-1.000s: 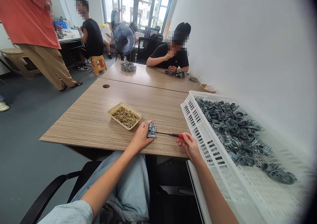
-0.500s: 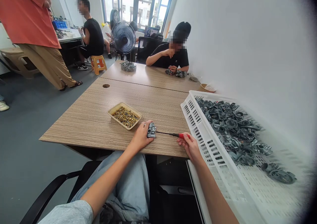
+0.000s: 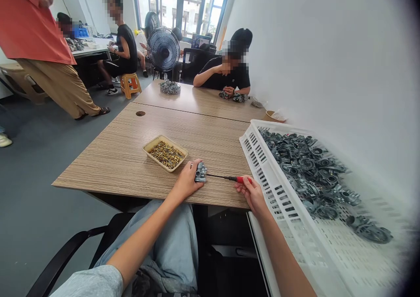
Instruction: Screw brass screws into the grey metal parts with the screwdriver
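Observation:
Near the front edge of the wood-grain table [image 3: 114,157], my left hand [image 3: 187,179] is closed around a small grey metal carburetor body [image 3: 201,172] and steadies it on the tabletop. My right hand [image 3: 252,193] grips the red handle of a screwdriver [image 3: 241,180]. Its long dark shaft points left, and the tip meets the right side of the carburetor; the exact contact spot is too small to make out. Just beyond my left hand sits a cream plastic tray [image 3: 149,156] full of small brass-coloured parts [image 3: 167,154].
On my right stands a white slatted crate [image 3: 278,192] holding many carburetor bodies [image 3: 308,165]. Across the table a person in black [image 3: 216,74] sits by more metal parts [image 3: 234,96]. A clear container of parts [image 3: 169,87] stands at the far left, before a fan [image 3: 163,50].
My hands, the carburetor and the screwdriver stay practically in place. In the background, the standing person in orange has shifted slightly left, and the seated person at the other table has changed posture.

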Demonstrator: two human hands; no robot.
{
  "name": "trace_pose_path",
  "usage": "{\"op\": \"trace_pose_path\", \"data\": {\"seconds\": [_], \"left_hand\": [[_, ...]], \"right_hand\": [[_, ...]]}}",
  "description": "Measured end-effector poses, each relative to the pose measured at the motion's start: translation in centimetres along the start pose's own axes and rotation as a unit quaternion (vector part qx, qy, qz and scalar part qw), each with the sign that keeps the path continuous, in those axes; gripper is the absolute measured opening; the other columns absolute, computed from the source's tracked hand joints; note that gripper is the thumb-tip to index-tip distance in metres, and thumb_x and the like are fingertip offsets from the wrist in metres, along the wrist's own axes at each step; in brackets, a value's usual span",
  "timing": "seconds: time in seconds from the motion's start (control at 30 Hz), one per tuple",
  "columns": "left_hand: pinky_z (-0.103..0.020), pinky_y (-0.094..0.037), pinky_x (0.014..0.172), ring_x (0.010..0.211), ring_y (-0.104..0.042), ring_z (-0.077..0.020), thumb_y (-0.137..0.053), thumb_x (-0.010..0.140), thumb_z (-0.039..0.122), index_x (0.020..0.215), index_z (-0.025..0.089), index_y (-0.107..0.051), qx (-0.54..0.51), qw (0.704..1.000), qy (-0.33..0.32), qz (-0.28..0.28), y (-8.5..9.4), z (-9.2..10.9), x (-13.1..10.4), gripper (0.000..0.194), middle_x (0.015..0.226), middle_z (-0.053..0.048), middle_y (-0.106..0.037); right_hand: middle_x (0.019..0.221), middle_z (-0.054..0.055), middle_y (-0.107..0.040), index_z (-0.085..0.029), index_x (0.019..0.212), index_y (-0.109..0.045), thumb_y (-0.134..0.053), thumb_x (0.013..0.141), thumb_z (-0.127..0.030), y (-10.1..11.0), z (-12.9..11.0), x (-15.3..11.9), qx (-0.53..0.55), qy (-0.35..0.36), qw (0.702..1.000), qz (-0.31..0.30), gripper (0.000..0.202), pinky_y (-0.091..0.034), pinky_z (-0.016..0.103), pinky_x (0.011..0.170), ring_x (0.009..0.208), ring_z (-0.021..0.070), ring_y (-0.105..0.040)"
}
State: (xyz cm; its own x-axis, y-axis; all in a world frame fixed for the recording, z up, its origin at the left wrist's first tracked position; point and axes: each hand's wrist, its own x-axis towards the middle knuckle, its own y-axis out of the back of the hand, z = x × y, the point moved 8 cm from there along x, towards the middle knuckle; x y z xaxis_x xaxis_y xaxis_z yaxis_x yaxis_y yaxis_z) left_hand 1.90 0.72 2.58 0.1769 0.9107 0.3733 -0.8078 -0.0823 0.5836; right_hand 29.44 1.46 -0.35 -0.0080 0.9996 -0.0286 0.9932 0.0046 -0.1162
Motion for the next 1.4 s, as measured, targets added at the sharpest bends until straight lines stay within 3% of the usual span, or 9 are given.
{"op": "trace_pose_path", "data": {"seconds": [1.23,1.4], "left_hand": [[-0.04,-0.048,0.107,0.121,-0.057,-0.0263,-0.069,0.074,0.011,0.146,0.024,-0.04,-0.003,1.0,-0.002,-0.006,-0.13,-0.09,0.01,0.079,0.128,-0.01,-0.056],[-0.04,-0.048,0.107,0.123,-0.056,-0.0269,-0.07,0.074,0.012,0.147,0.024,-0.04,-0.002,1.0,-0.002,-0.006,-0.16,-0.13,0.0,0.08,0.13,-0.01,-0.055]], "right_hand": [[0.076,0.003,-0.07,-0.023,0.085,-0.07,-0.086,0.077,-0.06,0.0,-0.07,0.06,0.012,0.002,1.0,0.009,0.041,-0.053,0.029,0.061,0.071,0.0184,-0.066],[0.077,0.003,-0.07,-0.022,0.085,-0.072,-0.083,0.081,-0.059,0.06,0.05,0.06,0.01,0.003,1.0,0.002,0.038,-0.054,0.027,0.062,0.07,0.0173,-0.066]]}}
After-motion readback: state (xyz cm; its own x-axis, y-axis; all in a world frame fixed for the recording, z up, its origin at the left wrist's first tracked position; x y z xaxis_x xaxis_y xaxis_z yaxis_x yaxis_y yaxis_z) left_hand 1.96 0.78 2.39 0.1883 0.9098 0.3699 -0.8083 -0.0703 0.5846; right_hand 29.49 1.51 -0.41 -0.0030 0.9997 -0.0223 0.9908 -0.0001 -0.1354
